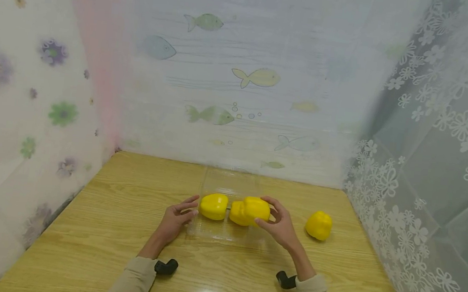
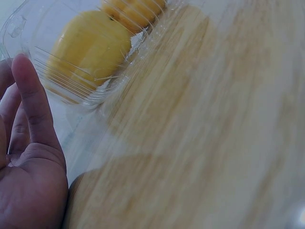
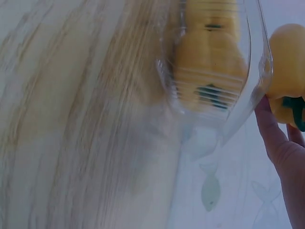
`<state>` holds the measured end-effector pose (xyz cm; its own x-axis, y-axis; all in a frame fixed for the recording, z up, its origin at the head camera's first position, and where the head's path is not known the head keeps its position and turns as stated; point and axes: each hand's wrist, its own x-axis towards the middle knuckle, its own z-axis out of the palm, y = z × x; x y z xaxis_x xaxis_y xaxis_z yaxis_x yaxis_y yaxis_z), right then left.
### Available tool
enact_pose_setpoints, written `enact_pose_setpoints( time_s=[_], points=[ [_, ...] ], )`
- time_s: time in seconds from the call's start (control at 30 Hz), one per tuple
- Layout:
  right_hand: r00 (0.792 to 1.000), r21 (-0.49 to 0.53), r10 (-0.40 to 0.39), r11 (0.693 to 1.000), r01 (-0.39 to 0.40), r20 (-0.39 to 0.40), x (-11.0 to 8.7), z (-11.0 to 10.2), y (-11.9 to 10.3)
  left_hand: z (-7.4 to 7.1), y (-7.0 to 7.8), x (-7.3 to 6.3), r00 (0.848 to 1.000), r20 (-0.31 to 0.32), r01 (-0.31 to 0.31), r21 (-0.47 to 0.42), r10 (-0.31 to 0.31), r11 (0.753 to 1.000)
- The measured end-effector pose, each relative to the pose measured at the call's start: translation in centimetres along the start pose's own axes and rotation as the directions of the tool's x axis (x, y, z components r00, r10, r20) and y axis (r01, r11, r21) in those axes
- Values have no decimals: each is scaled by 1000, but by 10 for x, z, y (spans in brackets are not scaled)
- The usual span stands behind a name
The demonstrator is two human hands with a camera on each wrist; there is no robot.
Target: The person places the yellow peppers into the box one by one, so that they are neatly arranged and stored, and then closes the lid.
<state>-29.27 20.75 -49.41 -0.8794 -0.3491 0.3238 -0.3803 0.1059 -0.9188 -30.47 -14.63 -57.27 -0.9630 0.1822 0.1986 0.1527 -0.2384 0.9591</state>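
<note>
A clear plastic clamshell box (image 1: 217, 234) lies on the table with its lid folded back toward the wall. Inside sit two yellow bell peppers, the left pepper (image 1: 213, 206) and the right pepper (image 1: 237, 213). My right hand (image 1: 282, 226) grips another yellow bell pepper (image 1: 256, 210) just above the box's right end; its green stem (image 3: 298, 107) shows in the right wrist view. At the box's left end is my left hand (image 1: 175, 219), fingers extended, a fingertip touching the clear wall in the left wrist view.
One more yellow bell pepper (image 1: 318, 225) stands on the wooden table (image 1: 127, 201), right of my right hand. Behind the table hangs a fish-patterned sheet (image 1: 261, 78), and flowered curtains close in both sides.
</note>
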Motion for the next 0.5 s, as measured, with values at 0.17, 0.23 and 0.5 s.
enact_pose_setpoints(
  time_s=[0.17, 0.23, 0.5],
  points=[
    [1000, 13, -23, 1000, 23, 13, -1, 5, 0, 1, 0, 0, 1000, 3, -4, 1, 4, 1000],
    [999, 11, -28, 1000, 27, 17, -1, 7, -1, 1, 1, 0, 1000, 5, -3, -5, 3, 1000],
    [1000, -36, -10, 999, 11, 27, -1, 14, -2, 1, 1, -1, 1000, 0, 9, -16, -9, 1000]
  ],
)
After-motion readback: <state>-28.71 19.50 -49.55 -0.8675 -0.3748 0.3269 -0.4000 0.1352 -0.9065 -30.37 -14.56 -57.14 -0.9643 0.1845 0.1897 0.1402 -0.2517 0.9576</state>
